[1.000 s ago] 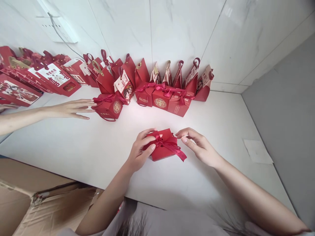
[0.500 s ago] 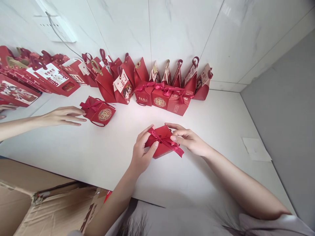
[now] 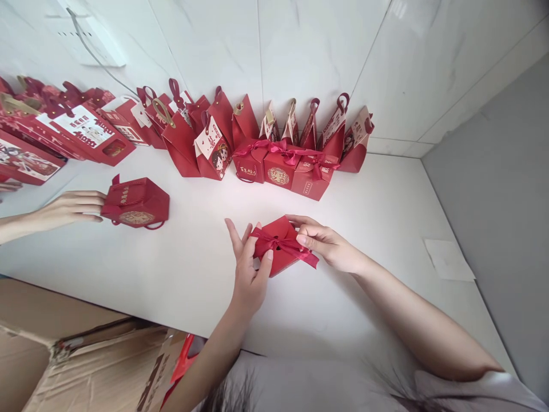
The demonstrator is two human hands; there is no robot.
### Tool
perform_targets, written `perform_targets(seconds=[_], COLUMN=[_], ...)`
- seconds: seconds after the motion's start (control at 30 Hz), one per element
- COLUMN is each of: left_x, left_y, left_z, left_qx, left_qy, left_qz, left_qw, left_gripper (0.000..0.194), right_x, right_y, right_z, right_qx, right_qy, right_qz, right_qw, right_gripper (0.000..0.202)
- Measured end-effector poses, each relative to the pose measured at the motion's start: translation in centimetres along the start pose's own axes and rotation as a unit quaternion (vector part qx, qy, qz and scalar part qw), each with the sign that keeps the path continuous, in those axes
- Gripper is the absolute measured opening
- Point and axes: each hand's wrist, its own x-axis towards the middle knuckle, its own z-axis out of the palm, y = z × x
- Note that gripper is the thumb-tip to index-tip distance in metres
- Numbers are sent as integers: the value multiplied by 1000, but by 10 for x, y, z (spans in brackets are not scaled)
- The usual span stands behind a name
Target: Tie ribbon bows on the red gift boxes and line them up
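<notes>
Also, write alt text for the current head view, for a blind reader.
Left hand and right hand hold a bow-tied red box at a white table. Red gift boxes line the tiled wall behind; at left, another person's hand touches a separate red box.

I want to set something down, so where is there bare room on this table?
Bare table shows between the right hand and the white sheet at the right, and between the left hand and the red box at the left. It is crowded along the tiled wall, lined with gift boxes, and between the hands, around the ribboned box.
</notes>
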Motion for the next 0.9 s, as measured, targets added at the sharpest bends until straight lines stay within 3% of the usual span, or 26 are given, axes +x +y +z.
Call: perform_targets(seconds=[0.17, 0.27, 0.33, 0.43, 0.57, 0.77, 0.9], left_x=[1, 5, 9, 13, 16, 23, 35], left_y=[-4, -5, -5, -3, 1, 8, 13], left_z=[-3, -8, -10, -9, -3, 1, -3], left_qx=[26, 4, -23, -33, -47, -43, -36], left_qy=[-12, -8, 27, 74, 96, 90, 76], left_qz=[27, 39, 26, -19, -56, -44, -8], left_qw=[999, 999, 999, 997, 993, 994, 996], left_gripper=[56, 43, 28, 24, 21, 23, 25], right_x=[1, 3, 6, 14, 27, 33, 33], right_y=[-1, -3, -6, -10, -12, -17, -21], right_z=[1, 1, -1, -5, -9, -3, -1], right_qx=[-17, -41, -51, -50, -34, 9, 8], right_qy=[13, 31, 33, 19, 2, -37, -26], right_qz=[3, -3, -3, -2, -15, -1, -12], right_qw=[1000, 999, 998, 999, 999, 999, 1000], right_gripper=[30, 29, 28, 28, 33, 33, 35])
